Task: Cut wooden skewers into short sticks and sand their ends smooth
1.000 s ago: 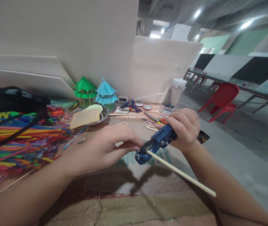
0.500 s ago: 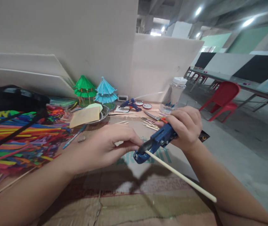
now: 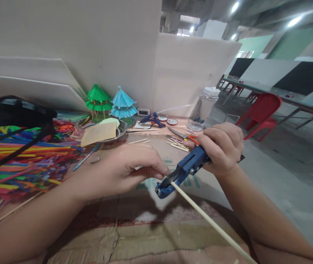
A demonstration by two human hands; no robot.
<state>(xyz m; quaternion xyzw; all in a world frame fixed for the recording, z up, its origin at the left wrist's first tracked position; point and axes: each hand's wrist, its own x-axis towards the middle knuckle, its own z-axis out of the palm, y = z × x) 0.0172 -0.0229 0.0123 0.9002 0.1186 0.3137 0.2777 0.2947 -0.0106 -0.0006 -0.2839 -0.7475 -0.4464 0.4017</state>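
The right hand (image 3: 222, 148) is wrapped tight around the handles of a blue metal cutter (image 3: 182, 172). The cutter's head points down and to the left, just above the brown cardboard sheet (image 3: 151, 227) that covers the table. A long thin pale wooden stick (image 3: 208, 220) sits in the cutter's mouth. From there it runs down to the right, under the right arm, to the bottom edge of the picture.

The left hand (image 3: 129, 172) is close beside the cutter's head. Its fingertips (image 3: 163, 171) pinch the near end of the stick, right where the cutter bites it. The two hands are near each other but do not touch.

On the left lies a big pile of bright colored sticks (image 3: 21, 161). Behind the hands stand a small green paper pagoda (image 3: 98, 102) and a small blue paper pagoda (image 3: 122, 104), side by side by the white wall. In front of them is a round metal dish (image 3: 121, 130) with a tan card (image 3: 98, 134) lying over it. Farther back lie a blue glue gun (image 3: 152, 120), a clear plastic jar with a white lid (image 3: 204, 108), and scissors with orange handles (image 3: 182, 136) beside some short wooden sticks (image 3: 177, 146). A red plastic chair (image 3: 262, 113) stands on the floor to the right.
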